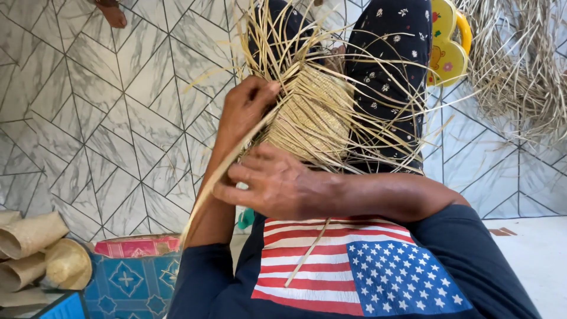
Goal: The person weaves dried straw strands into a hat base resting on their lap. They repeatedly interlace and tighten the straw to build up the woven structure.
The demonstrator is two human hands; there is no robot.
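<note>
Floor tiles [106, 118] of grey marble with diamond lines covered the room. At centre, the left hand [245, 112] pinched straw strands in a closed grip on the half-woven straw piece [313, 115], which rested on a flowered trouser leg [390, 65]; the right hand [269, 183] pressed its lower edge, fingers curled. Rolled mats [29, 236] lay at eight o'clock, dried straw [520, 65] at two o'clock.

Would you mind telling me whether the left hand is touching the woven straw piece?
Touching. The head view shows the left hand with its fingertips pressed into the edge of the woven straw piece, with no gap visible between them.
</note>
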